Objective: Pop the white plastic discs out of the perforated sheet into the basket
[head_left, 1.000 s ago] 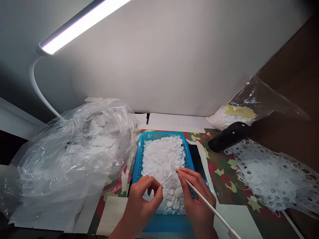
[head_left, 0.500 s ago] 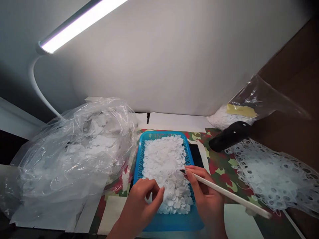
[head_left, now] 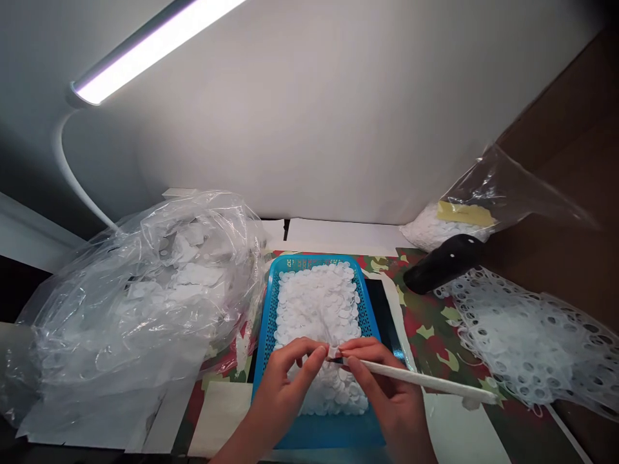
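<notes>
A blue plastic basket (head_left: 264,361) holds a heap of small white discs (head_left: 316,303). Over the near part of that heap, my left hand (head_left: 290,380) pinches one small white disc (head_left: 333,352) between thumb and forefinger. My right hand (head_left: 391,386) grips a slim tool with a long white handle (head_left: 430,381) and a dark tip, its exact kind unclear. That tip lies right by the disc, and the right fingertips meet it from the other side. How the tip touches the disc is too small to tell.
Left of the basket lies a large clear plastic bag (head_left: 193,335) with white pieces inside. To the right are a black handle-like object (head_left: 445,263), perforated translucent sheets (head_left: 527,335) and a clear bag of white bits (head_left: 423,227). A lit lamp (head_left: 159,51) hangs above.
My right hand has moved left with the tool, bringing its tip to my left fingertips. My left hand has shifted slightly right and up, and a disc now shows between both hands.
</notes>
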Available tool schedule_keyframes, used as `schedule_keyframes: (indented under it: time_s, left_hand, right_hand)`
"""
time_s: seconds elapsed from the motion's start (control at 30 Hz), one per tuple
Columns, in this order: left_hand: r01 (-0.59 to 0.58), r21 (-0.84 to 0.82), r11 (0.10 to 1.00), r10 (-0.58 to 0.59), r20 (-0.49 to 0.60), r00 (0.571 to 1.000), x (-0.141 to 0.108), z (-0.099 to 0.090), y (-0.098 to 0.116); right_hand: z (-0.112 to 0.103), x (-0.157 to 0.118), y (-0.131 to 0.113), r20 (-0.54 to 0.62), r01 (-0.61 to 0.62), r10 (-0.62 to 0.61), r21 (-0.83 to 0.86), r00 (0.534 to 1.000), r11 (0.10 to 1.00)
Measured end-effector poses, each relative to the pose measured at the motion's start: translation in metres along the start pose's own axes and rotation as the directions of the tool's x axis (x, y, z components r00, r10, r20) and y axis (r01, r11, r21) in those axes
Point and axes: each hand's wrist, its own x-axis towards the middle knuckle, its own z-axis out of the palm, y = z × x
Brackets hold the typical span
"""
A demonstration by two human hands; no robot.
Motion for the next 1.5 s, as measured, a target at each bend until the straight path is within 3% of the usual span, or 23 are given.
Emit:
schedule_keyframes:
  time_s: [0.1,0.27,0.47,0.53,0.63,0.7,0.8,0.87,1.03,1.23,1.5]
  left_hand:
    - [0.083,-0.129,0.988,-0.087,-0.031,0.996,0.003,0.002,-0.008]
    - [0.106,-0.344,0.933,-0.12,-0.019,0.993,0.007,0.003,-0.011]
    - [0.144,-0.408,0.902,-0.164,-0.015,0.986,0.008,0.0,-0.01]
    - [0.156,-0.465,0.871,-0.159,0.034,0.987,0.008,0.001,-0.012]
    - [0.248,-0.619,0.745,-0.184,0.167,0.969,0.009,0.005,-0.014]
    - [0.296,-0.68,0.67,-0.213,0.206,0.955,0.01,0.007,-0.014]
    - [0.289,-0.72,0.631,-0.255,0.16,0.954,0.01,0.009,-0.011]
    - [0.264,-0.727,0.633,-0.272,0.11,0.956,0.01,0.008,-0.01]
    - [0.179,-0.681,0.71,-0.254,-0.01,0.967,0.012,0.006,-0.013]
    - [0.164,-0.59,0.79,-0.24,-0.052,0.969,0.008,0.002,-0.015]
    - [0.099,-0.511,0.854,-0.177,-0.105,0.979,0.004,-0.001,-0.008]
  right_hand:
    - [-0.002,-0.002,0.0,0.056,0.021,-0.019,-0.027,0.998,0.999]
    - [-0.005,-0.005,0.005,0.073,0.024,-0.023,-0.024,0.997,0.999]
    - [-0.003,-0.006,0.002,0.11,-0.07,0.06,0.087,0.992,0.994]
    - [-0.002,-0.006,0.002,0.099,-0.125,0.11,0.159,0.989,0.979]
    - [0.0,-0.006,0.005,0.093,-0.248,0.23,0.317,0.969,0.915]
    - [0.002,-0.007,0.008,0.132,-0.339,0.313,0.452,0.94,0.825]
    - [0.003,-0.008,0.011,0.168,-0.417,0.398,0.578,0.902,0.701]
    - [0.003,-0.008,0.012,0.148,-0.427,0.429,0.594,0.891,0.681]
    - [0.0,-0.008,0.014,0.039,-0.388,0.422,0.477,0.906,0.789]
    - [-0.003,-0.01,0.013,-0.105,-0.203,0.213,0.098,0.971,0.974]
    - [0.002,-0.006,0.008,-0.003,-0.015,0.015,-0.125,1.0,0.992]
